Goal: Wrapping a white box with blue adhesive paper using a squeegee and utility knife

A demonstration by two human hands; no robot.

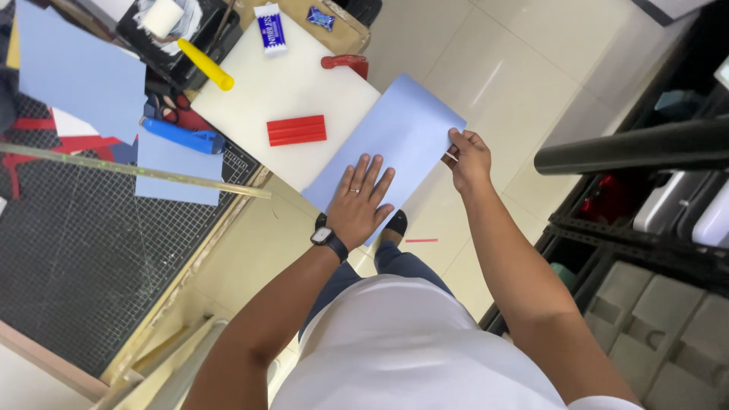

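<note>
Head view: left hand [358, 201] lies flat, fingers spread, pressing the pale blue rectangular paper sheet [395, 137] overhanging the white surface [266, 83]; right hand [469, 158], its grip pinching the sheet's right edge, sits nearer its far corner.

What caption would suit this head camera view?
Left hand flat on a light blue paper sheet over a white board; right hand pinches its edge.

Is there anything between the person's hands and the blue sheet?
Nothing visible. The left hand lies flat, palm down, right on the light blue sheet, and the right hand pinches its right edge. The red squeegee sits apart on the white board.
</note>
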